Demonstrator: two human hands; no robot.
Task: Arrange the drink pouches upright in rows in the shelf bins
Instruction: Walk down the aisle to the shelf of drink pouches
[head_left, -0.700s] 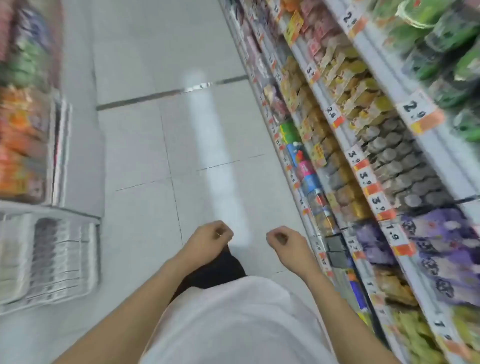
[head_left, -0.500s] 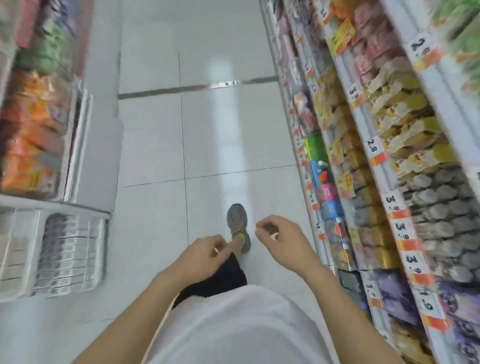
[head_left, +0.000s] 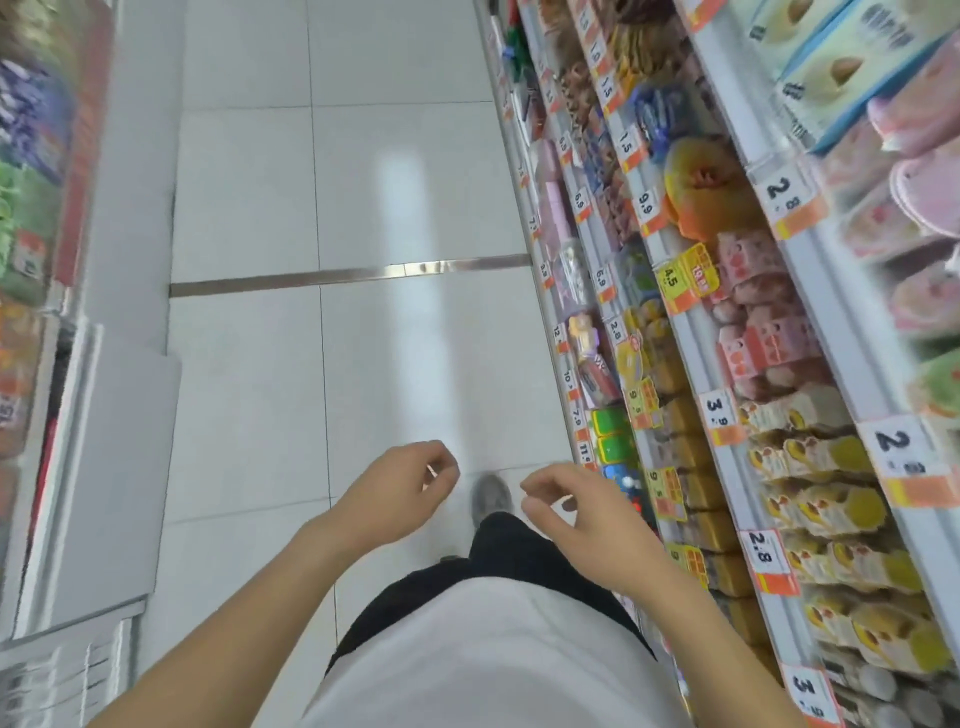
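Drink pouches fill the right shelf bins in rows.

left hand – empty, curled | right hand – empty | shelves at right | tiled floor

Two hands, the left and right, one grey shoe, one floor strip.

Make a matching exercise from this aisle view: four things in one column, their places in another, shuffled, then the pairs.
Things:
1. left hand
2. metal floor strip
3. grey shoe
4. orange plush toy

Places:
A. on the right-side shelf
B. on the floor between the hands
C. across the white tiles, further up the aisle
D. empty, fingers curled, left of the shoe

Pairs: 1-D, 2-C, 3-B, 4-A
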